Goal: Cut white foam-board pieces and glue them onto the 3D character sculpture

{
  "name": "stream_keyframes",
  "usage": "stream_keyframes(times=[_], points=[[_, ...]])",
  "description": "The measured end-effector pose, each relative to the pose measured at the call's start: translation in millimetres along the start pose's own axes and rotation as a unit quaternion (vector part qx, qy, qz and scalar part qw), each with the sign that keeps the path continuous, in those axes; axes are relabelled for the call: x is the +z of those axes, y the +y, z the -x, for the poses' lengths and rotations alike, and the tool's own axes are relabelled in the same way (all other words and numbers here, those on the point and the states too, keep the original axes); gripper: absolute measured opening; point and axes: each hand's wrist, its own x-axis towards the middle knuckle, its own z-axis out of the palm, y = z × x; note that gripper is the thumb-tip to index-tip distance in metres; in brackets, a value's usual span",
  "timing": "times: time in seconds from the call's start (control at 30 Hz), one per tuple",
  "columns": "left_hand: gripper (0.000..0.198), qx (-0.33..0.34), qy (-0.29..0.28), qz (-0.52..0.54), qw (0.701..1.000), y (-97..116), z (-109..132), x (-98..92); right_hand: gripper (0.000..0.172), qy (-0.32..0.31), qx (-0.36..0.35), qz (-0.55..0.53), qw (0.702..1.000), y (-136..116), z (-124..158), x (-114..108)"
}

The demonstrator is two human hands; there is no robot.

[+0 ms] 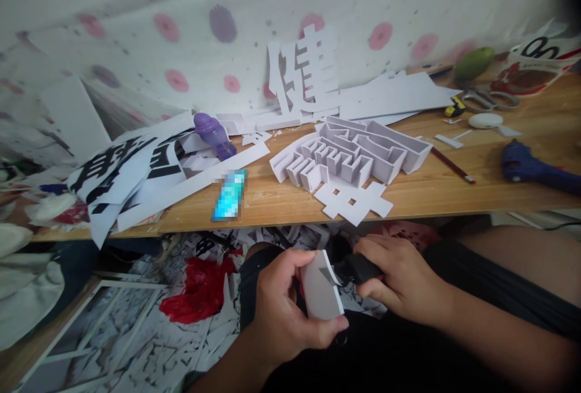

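Note:
Above my lap, my left hand grips a small white foam board piece between thumb and fingers, its face tilted up. My right hand is closed around a black-handled cutting knife. Its grey tip meets the board's right edge, where a thin strip curls away. On the table just beyond my hands lies a flat white cutout with square holes. Behind that cutout stands a raised white character shape with upright walls.
A glue gun, pencil and scissors lie to the right. A white cutout character leans on the curtain. Left are a purple bottle, a phone-like object and printed sheets. Scraps and red plastic cover the floor.

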Motion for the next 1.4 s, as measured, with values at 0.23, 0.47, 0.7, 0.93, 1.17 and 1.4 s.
stream_keyframes(times=[0.23,0.47,0.7,0.93,1.17,1.4], points=[[0.055,-0.022,0.011,-0.001,1.0,1.0,0.2,-2.3,0.062,-0.001,0.008,0.022,1.0,0.9,-4.7,3.0],[0.058,-0.003,0.012,-0.003,1.0,8.5,3.3,-3.6,0.055,-0.021,0.12,0.036,0.992,16.0,-8.1,5.6],[0.055,0.038,0.106,-0.224,0.968,-8.7,2.3,0.8,0.04,-0.018,0.17,-0.325,0.93,5.9,-11.9,9.8],[0.057,0.12,0.129,-0.318,0.932,-21.4,-3.6,7.2,0.03,-0.04,0.266,-0.498,0.825,-15.1,-20.7,21.0],[0.046,-0.206,-0.036,0.241,0.948,-12.4,-11.0,-2.5,0.017,-0.08,0.236,-0.449,0.858,-4.9,-23.7,2.6],[0.052,-0.245,-0.186,0.334,0.891,-19.6,-13.1,-2.5,0.015,-0.102,0.151,-0.363,0.914,-3.0,-21.9,-7.9]])
